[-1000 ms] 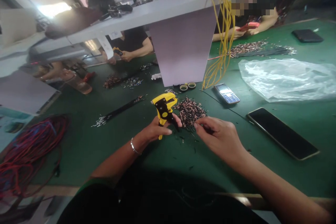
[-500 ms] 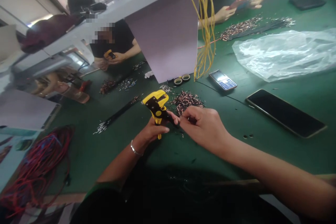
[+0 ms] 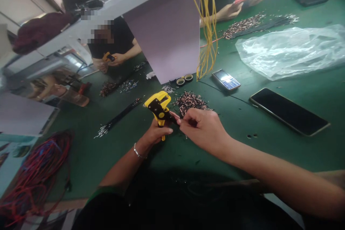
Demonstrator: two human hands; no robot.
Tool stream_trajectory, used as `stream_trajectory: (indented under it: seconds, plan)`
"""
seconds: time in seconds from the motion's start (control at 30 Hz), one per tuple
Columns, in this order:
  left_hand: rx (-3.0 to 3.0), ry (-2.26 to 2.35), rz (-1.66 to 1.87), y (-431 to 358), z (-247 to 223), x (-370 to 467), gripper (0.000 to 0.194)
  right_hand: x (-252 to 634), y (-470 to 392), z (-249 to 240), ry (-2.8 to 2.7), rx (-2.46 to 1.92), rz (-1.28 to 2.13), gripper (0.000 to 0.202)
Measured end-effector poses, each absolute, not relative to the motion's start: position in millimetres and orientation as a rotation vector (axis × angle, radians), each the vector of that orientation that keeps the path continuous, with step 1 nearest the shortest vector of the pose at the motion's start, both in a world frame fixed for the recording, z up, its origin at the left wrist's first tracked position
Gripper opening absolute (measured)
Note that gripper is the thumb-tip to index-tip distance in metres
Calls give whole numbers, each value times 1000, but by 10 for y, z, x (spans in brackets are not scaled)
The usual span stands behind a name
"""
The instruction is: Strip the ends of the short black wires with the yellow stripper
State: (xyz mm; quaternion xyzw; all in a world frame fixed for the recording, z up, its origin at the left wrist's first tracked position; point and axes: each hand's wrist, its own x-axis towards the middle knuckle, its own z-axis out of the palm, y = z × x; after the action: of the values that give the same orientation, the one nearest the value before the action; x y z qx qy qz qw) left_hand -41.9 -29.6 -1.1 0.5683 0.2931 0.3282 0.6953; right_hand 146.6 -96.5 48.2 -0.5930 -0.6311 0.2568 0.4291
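Note:
My left hand (image 3: 157, 130) is wrapped round the handles of a yellow and black hand tool (image 3: 159, 107), whose yellow head points up and left. Close to the tool's right side, my right hand (image 3: 201, 125) is closed in a pinch; what its fingertips hold is too small to make out. Just beyond the right hand lies a pile of short black pieces with copper-coloured ends (image 3: 190, 102). Left of the tool, a bundle of black wires (image 3: 118, 116) with silvery ends rests on the green table (image 3: 115, 165).
A keypad phone (image 3: 226, 80), a dark smartphone (image 3: 289, 112) and a clear plastic bag (image 3: 291, 52) lie to the right. Yellow wires (image 3: 207, 25) hang beside a pale panel (image 3: 167, 36). Red cables (image 3: 40, 172) are coiled at left. Other people's hands show across the table.
The view has shifted slightly, so the background sits a little further left and higher. My left hand still grips the tool, and my right hand stays pinched beside it.

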Motion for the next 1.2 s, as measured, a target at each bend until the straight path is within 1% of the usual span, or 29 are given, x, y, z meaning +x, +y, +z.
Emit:
stream_trajectory:
  seconds: [0.17, 0.53, 0.87, 1.2]
  plan:
    - [1275, 705, 733, -306, -40, -417, 44, 1450, -952, 469, -1583, -1534, 638, 24]
    - [1271, 728, 756, -313, -43, -389, 43, 1445, -941, 459, -1553, -1558, 661, 23]
    - [1286, 739, 810, -311, -74, -368, 44, 1401, -908, 471, -1486, -1562, 807, 30]
    - [1389, 747, 811, -300, -164, -408, 43, 1400, -915, 470, -1439, -1559, 858, 28]
